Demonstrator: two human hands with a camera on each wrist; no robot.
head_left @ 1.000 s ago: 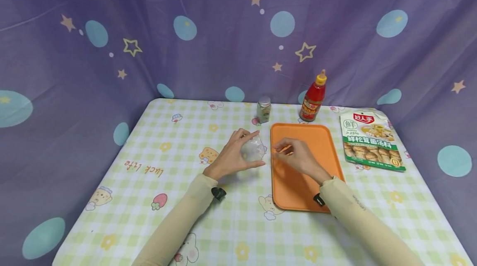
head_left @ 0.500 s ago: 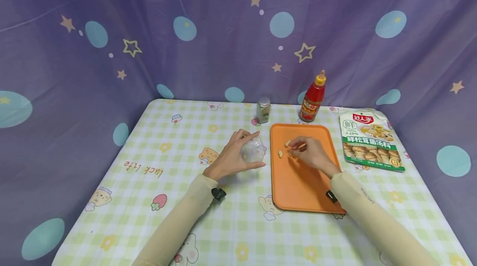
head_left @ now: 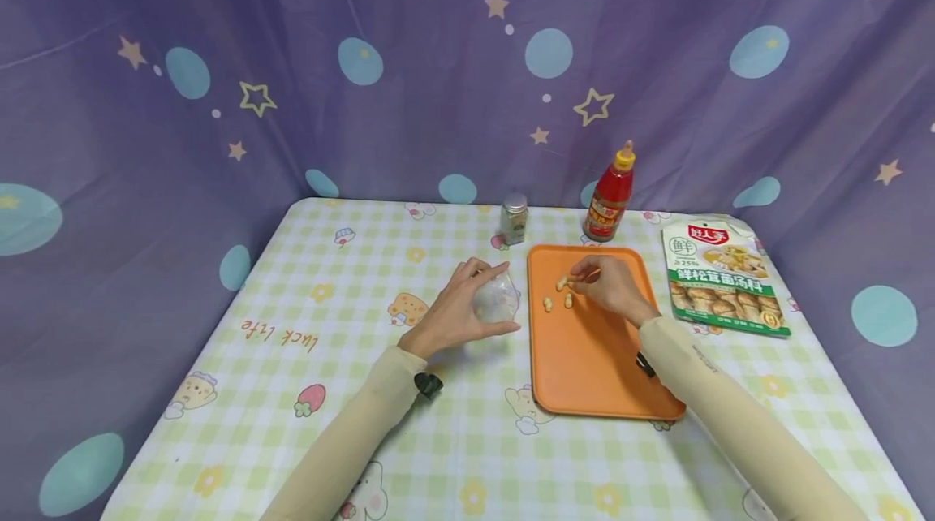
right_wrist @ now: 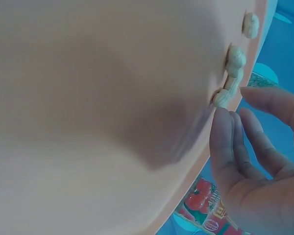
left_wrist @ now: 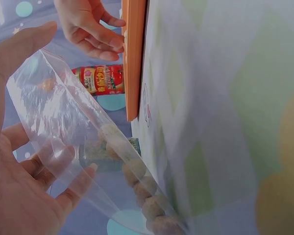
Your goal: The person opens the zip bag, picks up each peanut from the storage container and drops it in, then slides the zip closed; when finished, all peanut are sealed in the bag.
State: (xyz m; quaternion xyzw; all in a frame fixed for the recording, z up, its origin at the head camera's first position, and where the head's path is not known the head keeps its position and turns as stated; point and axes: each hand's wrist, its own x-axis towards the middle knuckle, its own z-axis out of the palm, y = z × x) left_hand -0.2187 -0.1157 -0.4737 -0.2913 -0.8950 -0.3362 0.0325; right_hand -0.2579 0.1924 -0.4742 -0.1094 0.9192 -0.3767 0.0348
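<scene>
My left hand (head_left: pixel 458 312) holds a clear plastic bag (head_left: pixel 497 298) upright beside the tray's left edge, thumb and fingers spread around its sides. Several tan peanuts (left_wrist: pixel 154 208) lie at the bottom of the bag in the left wrist view. Over the upper part of the orange tray (head_left: pixel 584 375), my right hand (head_left: pixel 612 286) has its fingertips right at an unshelled peanut (right_wrist: pixel 221 98). Thumb and forefinger are apart there. Nearby on the tray sit a second peanut (head_left: pixel 548 304) and a third peanut (head_left: pixel 568 301).
Behind the tray stands a red sauce bottle (head_left: pixel 609 196) with a yellow cap. A small spice jar (head_left: pixel 514 221) is to its left. A green and white food pouch (head_left: pixel 723 277) lies right of the tray. The checked tablecloth (head_left: pixel 365 440) ends at a purple curtain (head_left: pixel 438 58).
My right hand has moved right from the tray's left edge, then slightly up toward the farthest peanut. Three peanuts now show on the tray. My left hand and the bag stay in place.
</scene>
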